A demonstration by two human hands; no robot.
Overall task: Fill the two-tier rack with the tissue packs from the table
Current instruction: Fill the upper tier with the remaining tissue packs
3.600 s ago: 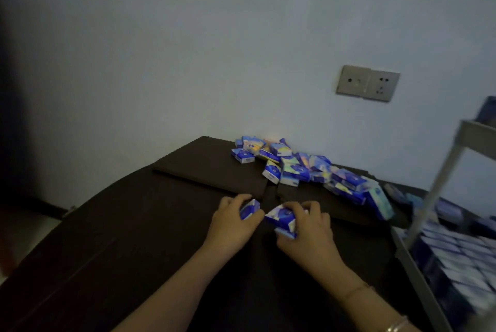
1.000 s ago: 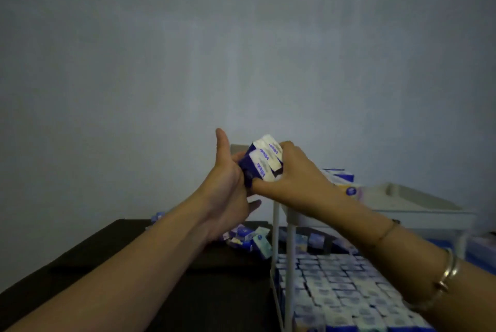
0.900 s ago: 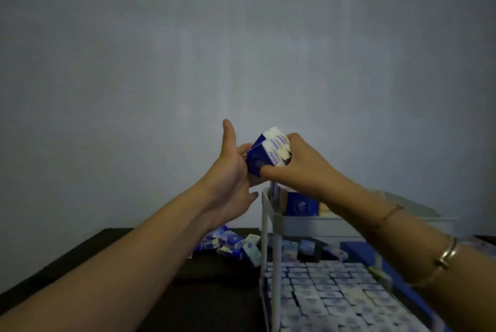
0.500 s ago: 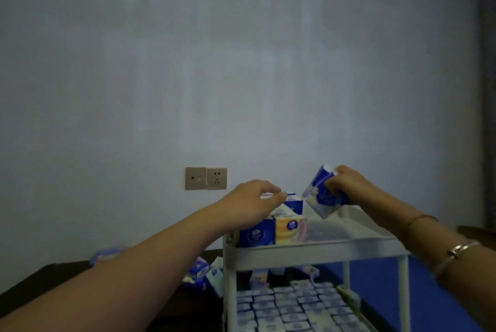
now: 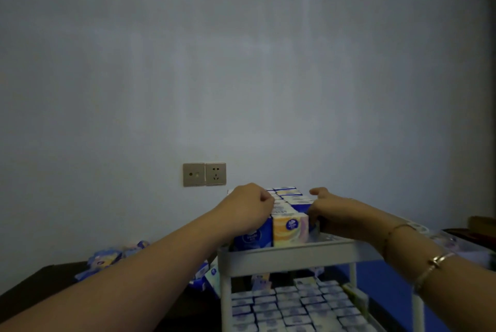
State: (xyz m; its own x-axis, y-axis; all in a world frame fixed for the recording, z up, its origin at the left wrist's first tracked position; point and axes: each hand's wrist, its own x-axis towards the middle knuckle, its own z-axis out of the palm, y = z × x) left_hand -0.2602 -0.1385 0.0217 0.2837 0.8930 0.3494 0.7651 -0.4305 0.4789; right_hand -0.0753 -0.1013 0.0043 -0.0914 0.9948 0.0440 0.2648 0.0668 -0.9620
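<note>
1. Both of my hands are on the upper tier of the rack [image 5: 295, 256]. My left hand [image 5: 247, 209] has its fingers curled down over the left side of the row of tissue packs [image 5: 288, 207]. My right hand [image 5: 326, 212] has its fingers bent against the right side of the same row. I judge that I am squeezing the row together so that the packs sit straight.

2. This rack is the largest thing. It is pale, and it stands just beside the dark tabletop [image 5: 35, 280]. Its lower tier [image 5: 295, 307] is already full of packs that lie flat in tidy lines. The upper tier has only the one row at its left end, so I think there is much space left.

3. More packs lie in a loose pile [image 5: 107, 258] on the tabletop, to the left of the rack.

4. The row runs away from me toward the wall. Every pack stands on its edge with the broad face toward me; the long axis of the orange front pack [image 5: 290, 228] looks close to upright.

5. Such a pack should be light and soft, and I believe it gives a little under pressure. The wrapper is probably slippery. It seems best to take hold on the two broad faces, not on the corners, and to press gently so that the row does not buckle.
</note>
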